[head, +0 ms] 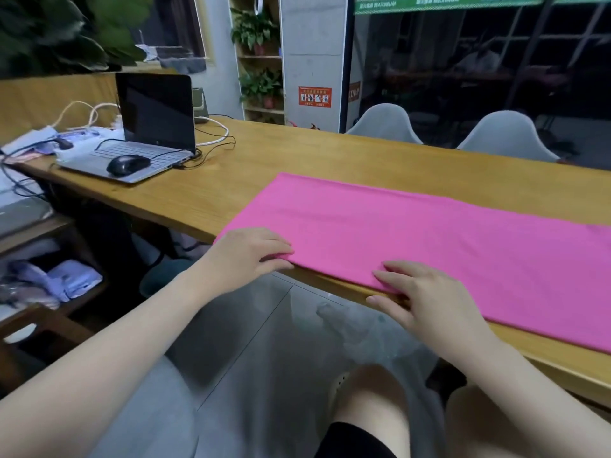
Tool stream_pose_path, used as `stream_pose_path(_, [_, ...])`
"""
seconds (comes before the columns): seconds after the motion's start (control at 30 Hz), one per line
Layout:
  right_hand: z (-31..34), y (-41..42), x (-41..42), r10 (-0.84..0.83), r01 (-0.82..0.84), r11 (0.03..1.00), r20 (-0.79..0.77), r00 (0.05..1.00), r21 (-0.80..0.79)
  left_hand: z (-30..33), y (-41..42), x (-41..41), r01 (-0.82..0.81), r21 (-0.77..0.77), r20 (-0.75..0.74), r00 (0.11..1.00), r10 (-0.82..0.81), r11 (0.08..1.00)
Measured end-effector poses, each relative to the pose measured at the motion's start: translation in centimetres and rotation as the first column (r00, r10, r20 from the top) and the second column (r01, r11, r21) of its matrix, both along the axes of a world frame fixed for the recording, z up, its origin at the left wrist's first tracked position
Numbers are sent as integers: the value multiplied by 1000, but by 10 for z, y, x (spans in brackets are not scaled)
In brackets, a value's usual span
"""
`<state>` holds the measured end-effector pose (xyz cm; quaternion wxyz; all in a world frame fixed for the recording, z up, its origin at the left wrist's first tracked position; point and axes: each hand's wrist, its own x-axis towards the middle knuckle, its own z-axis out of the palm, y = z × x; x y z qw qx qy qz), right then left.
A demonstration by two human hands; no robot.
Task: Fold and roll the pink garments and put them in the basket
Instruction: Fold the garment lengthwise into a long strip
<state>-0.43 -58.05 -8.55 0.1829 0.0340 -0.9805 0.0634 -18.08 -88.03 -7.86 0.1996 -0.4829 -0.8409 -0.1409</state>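
Observation:
A pink garment [429,236] lies folded into a long flat band on the wooden table [264,160], running off the right edge of the view. My left hand [248,251] sits at its near left end, fingers curled over the cloth's edge, pinching it. My right hand [426,299] is at the same near edge a little to the right, with the fingers on top of the cloth and the thumb under the edge at the table's rim. No basket is in view.
An open laptop [145,133] with a black mouse [127,164] and cables stands at the table's far left. Two grey chairs [506,137] stand behind the table. A low shelf [49,282] with clutter is at the left.

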Motion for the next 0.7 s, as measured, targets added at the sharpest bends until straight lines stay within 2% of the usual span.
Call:
stream_pose_path(0.1, [5,-6,1,-61,63,992,13,998,-112,8,-5,-4,-2,-82,-151,988,-10,997])
stream_pose_path(0.17, [7,-7,0,-72,75,986,22,997,-148,15,-7,-6,-46,-108,-162,986,28,993])
stream_pose_path(0.2, [8,-6,-1,-71,74,985,26,997,-158,19,-8,-7,-80,-89,-121,990,69,993])
stream_pose_path(0.27, [8,-5,-1,-67,73,984,39,997,-164,26,-12,-12,-157,-11,53,986,157,988])
stream_pose_path(0.33, [7,-4,0,-67,72,984,38,997,-162,33,-18,-20,-222,59,289,937,196,973])
stream_pose_path(0.4, [7,-3,2,-67,67,986,8,998,-155,39,-27,-29,-283,116,446,871,204,952])
stream_pose_path(0.57, [12,-3,-1,-73,66,993,-74,995,-100,49,-35,-35,-369,171,568,794,215,914])
stream_pose_path(0.7, [22,4,-5,-114,102,990,-124,986,-100,49,-39,-40,-445,297,634,754,174,845])
